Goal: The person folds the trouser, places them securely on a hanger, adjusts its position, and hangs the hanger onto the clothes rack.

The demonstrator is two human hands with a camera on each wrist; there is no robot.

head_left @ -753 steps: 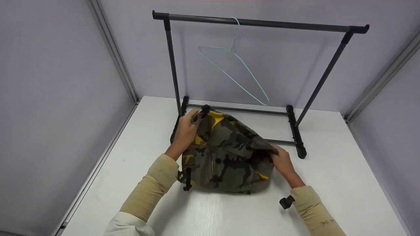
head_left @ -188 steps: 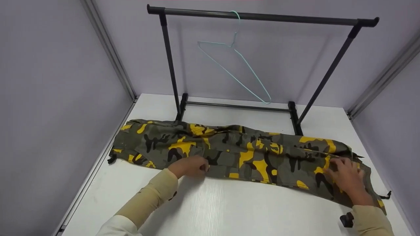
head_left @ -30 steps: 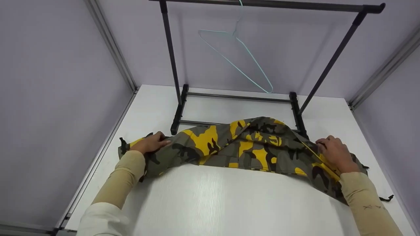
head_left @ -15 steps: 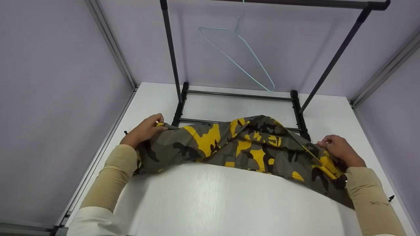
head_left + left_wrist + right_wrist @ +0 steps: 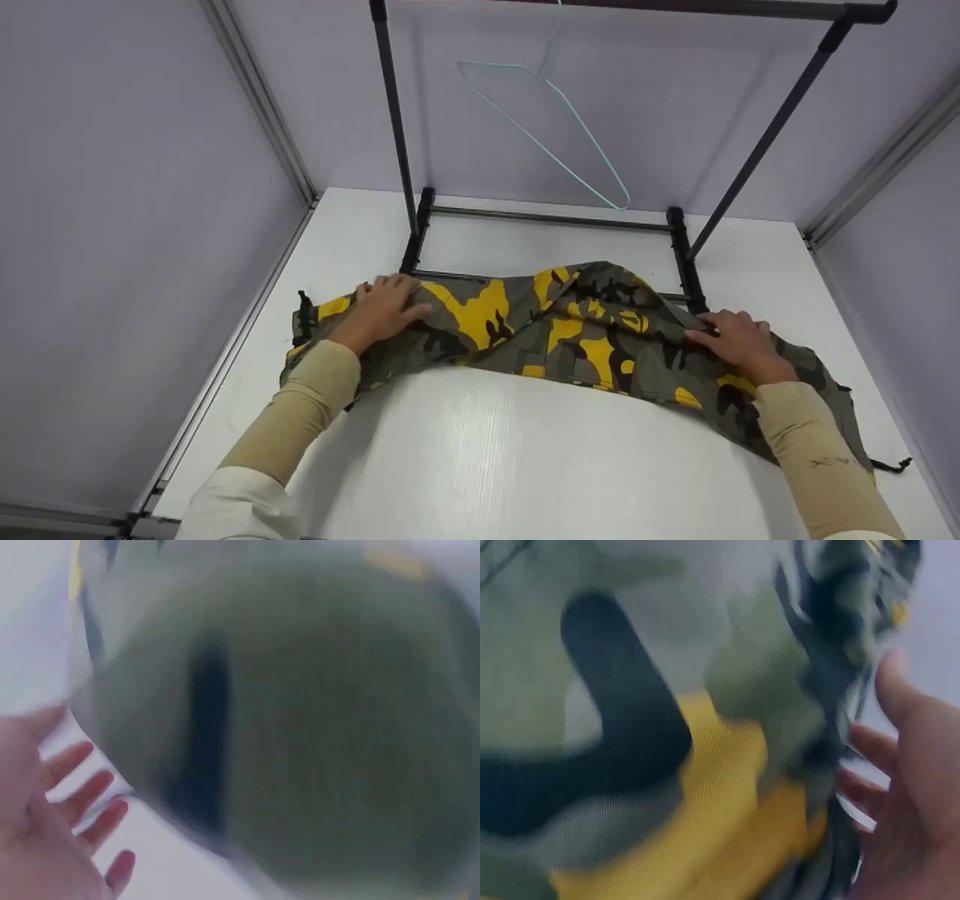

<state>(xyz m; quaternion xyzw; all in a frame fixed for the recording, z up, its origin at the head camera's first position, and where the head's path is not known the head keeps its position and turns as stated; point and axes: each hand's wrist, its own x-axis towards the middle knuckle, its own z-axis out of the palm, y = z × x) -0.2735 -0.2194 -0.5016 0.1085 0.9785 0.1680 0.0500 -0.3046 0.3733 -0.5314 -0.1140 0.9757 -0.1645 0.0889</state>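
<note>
Camouflage garment [image 5: 574, 341] — crosswise on tabletop [image 5: 487, 465]

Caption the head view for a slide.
Two sleeved arms reach to a camouflage garment laid across a white table, a bare hanger hanging from the dark rack behind.

You are touching a camouflage garment [image 5: 577, 326] of matt, woven-looking cloth and wearing matt cloth sleeves [image 5: 289, 431]. Before you, a smooth, glossy tabletop [image 5: 525, 450] is catching light, a rack [image 5: 777, 127] is looking like smooth dark metal, and a hanger [image 5: 541, 71] like coated wire.
</note>
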